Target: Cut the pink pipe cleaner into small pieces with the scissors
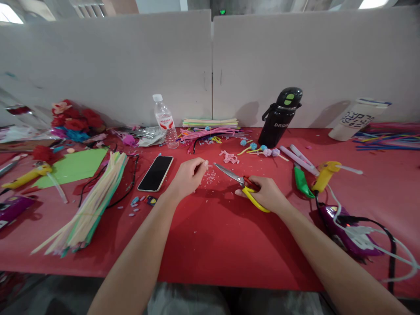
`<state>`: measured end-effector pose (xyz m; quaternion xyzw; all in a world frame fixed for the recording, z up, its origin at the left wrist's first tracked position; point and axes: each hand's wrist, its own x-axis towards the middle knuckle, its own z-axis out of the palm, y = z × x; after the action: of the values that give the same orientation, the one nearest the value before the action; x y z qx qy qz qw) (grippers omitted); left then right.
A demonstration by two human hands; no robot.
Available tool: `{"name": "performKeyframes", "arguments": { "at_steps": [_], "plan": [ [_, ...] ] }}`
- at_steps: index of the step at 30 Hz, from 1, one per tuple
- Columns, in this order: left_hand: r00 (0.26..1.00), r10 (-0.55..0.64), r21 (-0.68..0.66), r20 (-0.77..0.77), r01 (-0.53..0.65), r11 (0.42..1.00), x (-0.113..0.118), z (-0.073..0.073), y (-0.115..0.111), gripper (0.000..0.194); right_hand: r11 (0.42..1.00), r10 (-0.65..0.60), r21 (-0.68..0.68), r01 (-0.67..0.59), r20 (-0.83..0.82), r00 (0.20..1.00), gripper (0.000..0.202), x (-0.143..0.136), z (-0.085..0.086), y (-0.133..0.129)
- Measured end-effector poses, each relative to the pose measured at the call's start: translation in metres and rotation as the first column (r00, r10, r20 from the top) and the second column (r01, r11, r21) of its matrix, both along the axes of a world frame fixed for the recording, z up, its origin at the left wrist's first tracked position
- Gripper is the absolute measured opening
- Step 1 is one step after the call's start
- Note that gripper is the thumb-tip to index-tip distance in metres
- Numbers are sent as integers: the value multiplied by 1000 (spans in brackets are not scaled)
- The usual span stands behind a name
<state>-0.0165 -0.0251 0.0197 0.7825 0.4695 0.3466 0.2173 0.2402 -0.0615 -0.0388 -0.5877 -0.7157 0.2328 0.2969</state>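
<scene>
My right hand grips a pair of scissors with yellow and red handles, its blades pointing up and left. The blades look closed or nearly so. To their left, my left hand is closed in a pinch, with a tiny pale pink bit at its fingertips that is too small to name. Small pale clippings lie scattered on the red table between the hands. Just beyond them sits a little heap of pink pieces. A phone lies left of my left hand.
A bundle of pipe cleaners lies at left, more pipe cleaners at the back. A water bottle, black flask and white cup stand along the divider. Yellow glue guns and purple power strips with cables flank the workspace.
</scene>
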Motion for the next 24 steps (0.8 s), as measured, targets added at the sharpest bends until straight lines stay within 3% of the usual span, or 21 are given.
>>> {"name": "performKeyframes", "arguments": {
  "at_steps": [24],
  "plan": [
    [1000, 5, 6, -2, -5, 1000, 1, -2, 1, 33, 1000, 23, 0, -23, 11, 1000, 46, -1, 1, 0]
  ]
}}
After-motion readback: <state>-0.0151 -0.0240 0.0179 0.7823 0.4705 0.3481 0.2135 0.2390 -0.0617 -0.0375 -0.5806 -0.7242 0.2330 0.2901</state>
